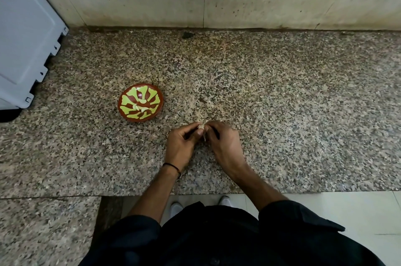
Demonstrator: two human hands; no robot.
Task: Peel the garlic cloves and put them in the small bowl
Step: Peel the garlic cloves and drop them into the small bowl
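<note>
A: Here, over a speckled stone counter, a person's left hand and right hand meet fingertip to fingertip, both pinching one garlic clove held just above the stone.

B: And the small bowl?

A: It stands apart to the left, with a few pale peeled cloves lying in it.

B: Which way does the clove in hand point?

A: Mostly hidden by the fingers. Only a pale tip shows on the far side, and a thin strip of skin hangs toward the person between the thumbs. Its long axis seems to run away from the body, though that is a guess.

B: What could go wrong?

A: A small, slick clove squeezed from both sides may shoot out and roll off the near edge to the floor. Skin scraps could also ride along into the bowl, since loose bits blend with the counter's flecks
</note>
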